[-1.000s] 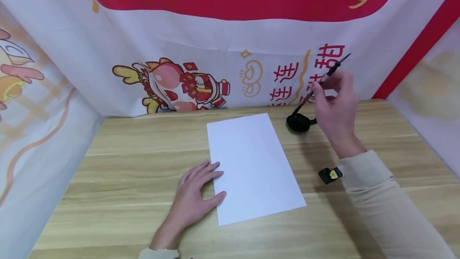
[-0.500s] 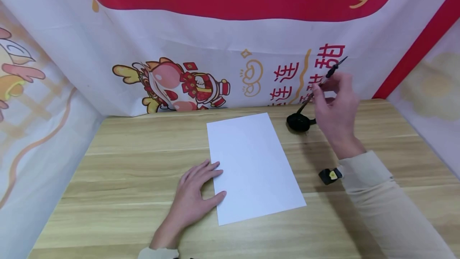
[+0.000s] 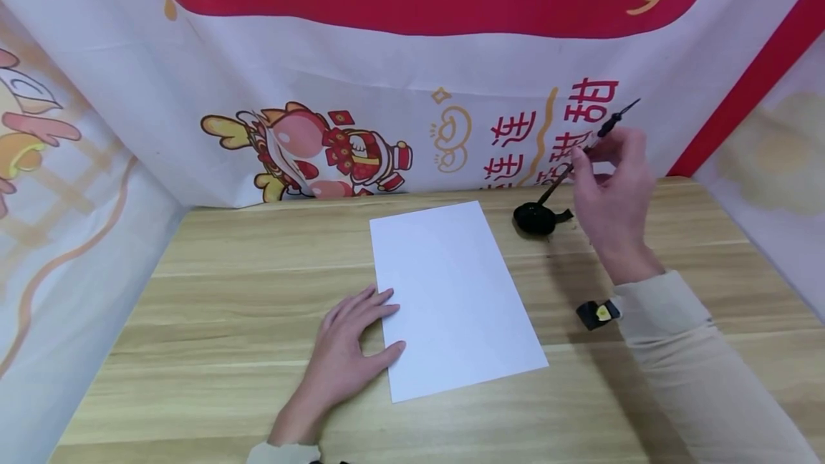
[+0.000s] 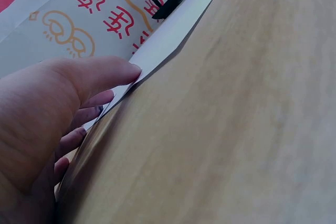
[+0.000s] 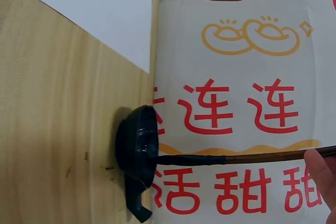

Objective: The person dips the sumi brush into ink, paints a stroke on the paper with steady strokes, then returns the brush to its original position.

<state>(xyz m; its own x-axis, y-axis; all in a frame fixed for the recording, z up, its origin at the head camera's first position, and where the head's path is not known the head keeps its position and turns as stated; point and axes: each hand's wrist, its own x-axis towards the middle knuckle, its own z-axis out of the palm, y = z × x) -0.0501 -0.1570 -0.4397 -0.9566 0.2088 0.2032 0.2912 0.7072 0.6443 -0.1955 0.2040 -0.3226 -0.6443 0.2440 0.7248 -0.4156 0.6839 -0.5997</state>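
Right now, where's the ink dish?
In the head view the black ink dish sits on the wooden table at the far right, just right of the white paper, with the brush tip dipped in it.

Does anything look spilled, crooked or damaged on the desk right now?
Nothing stands out. The paper lies flat and blank, slightly turned, under the left hand. The right hand holds the brush in the ink dish; no spill shows.

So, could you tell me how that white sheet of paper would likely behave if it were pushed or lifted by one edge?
The paper is one thin sheet lying flat on the smooth wooden table, so it would probably slide easily. Only the left hand rests on its left edge, likely keeping it in place. Lifted by one edge, it would probably droop, and looks very light.
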